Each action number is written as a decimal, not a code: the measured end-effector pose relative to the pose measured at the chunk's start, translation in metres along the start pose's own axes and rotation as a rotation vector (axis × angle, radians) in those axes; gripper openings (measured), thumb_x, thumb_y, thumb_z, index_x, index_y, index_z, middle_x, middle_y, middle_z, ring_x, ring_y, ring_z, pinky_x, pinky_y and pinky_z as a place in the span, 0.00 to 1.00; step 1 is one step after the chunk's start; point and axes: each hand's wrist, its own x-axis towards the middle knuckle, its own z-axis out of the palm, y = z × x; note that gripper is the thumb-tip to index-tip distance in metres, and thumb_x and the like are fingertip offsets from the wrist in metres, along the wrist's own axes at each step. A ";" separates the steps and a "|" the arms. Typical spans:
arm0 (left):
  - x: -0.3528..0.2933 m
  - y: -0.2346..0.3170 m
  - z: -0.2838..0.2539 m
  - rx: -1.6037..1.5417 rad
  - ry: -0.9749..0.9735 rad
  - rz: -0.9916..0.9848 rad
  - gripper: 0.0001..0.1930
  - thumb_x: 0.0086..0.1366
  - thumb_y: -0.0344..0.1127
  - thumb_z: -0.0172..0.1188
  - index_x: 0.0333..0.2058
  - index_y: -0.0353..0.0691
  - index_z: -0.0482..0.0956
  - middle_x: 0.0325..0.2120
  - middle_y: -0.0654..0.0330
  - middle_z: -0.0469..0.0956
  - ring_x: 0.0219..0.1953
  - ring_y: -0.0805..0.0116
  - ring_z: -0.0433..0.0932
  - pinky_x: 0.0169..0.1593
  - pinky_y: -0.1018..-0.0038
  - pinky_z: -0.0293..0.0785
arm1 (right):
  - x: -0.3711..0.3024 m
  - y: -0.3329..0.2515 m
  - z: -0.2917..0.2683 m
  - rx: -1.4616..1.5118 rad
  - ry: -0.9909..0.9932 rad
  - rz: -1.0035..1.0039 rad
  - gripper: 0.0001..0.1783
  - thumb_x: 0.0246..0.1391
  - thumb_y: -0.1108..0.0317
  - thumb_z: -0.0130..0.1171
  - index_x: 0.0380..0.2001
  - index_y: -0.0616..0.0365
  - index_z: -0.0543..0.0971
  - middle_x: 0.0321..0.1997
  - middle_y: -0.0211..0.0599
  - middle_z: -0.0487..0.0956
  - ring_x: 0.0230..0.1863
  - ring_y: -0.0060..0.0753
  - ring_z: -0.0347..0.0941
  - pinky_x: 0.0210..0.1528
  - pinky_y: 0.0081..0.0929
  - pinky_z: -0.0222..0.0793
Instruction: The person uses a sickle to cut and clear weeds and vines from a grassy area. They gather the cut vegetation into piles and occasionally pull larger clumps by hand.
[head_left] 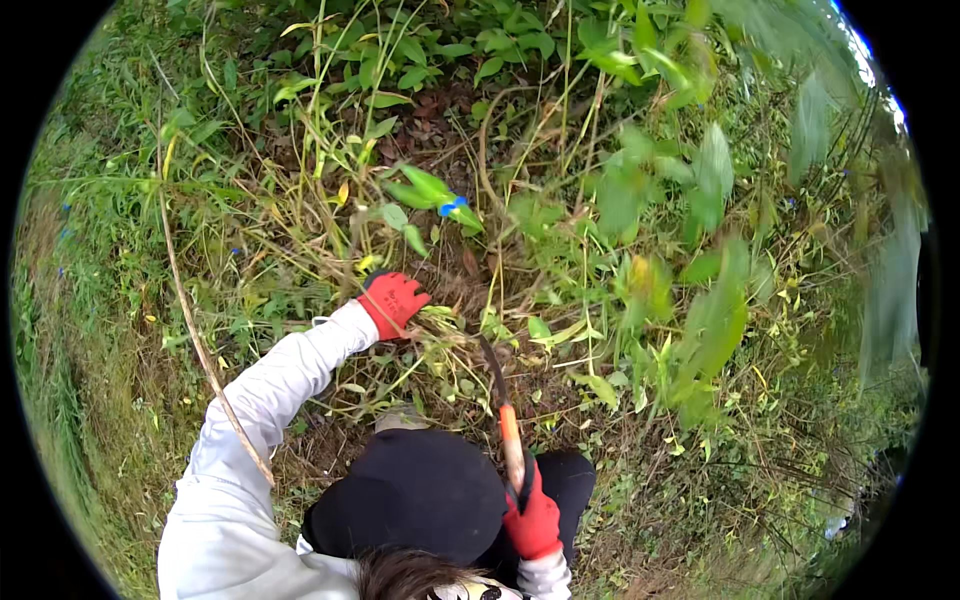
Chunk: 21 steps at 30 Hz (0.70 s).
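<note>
My left hand (393,304), in a red glove with a dark part near the thumb, is closed round a bunch of weed stems (445,335) low over the ground. Some leaves stick out beside its fingers. Down by my right knee, my right hand (533,515), also gloved in red, grips a sickle (511,438). Its handle is wooden with an orange section, and the thin dark blade (492,365) points up and away toward the stems. A gap separates the blade tip from my left glove. Part of the left fingers is hidden by the plants.
Tall weeds with broad leaves (715,320) rise close on the right, blurred. A blue flower (453,206) stands ahead of my left hand. One long dry stalk (190,320) slants across my left sleeve. My dark-clothed knee (410,490) is bent below, over cut-looking dry litter.
</note>
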 end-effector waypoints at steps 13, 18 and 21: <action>-0.051 0.019 -0.028 0.017 0.037 -0.043 0.22 0.49 0.43 0.63 0.44 0.43 0.77 0.40 0.51 0.77 0.43 0.51 0.78 0.44 0.57 0.75 | -0.113 0.110 -0.073 0.863 0.428 0.294 0.28 0.64 0.61 0.49 0.64 0.56 0.59 0.16 0.34 0.71 0.12 0.28 0.67 0.14 0.24 0.61; -0.181 0.061 0.001 -0.063 -0.089 -0.339 0.29 0.41 0.46 0.68 0.45 0.42 0.78 0.43 0.50 0.76 0.47 0.50 0.75 0.50 0.57 0.73 | -0.051 0.123 -0.041 0.793 0.278 0.209 0.25 0.63 0.67 0.51 0.62 0.60 0.63 0.30 0.29 0.71 0.24 0.15 0.64 0.25 0.16 0.60; -0.279 0.084 -0.005 -0.071 -0.243 -0.706 0.27 0.43 0.48 0.70 0.43 0.44 0.79 0.37 0.52 0.78 0.41 0.50 0.78 0.44 0.59 0.75 | -0.013 0.072 -0.055 0.807 0.176 0.086 0.25 0.62 0.70 0.51 0.62 0.60 0.63 0.35 0.29 0.71 0.29 0.14 0.64 0.30 0.15 0.62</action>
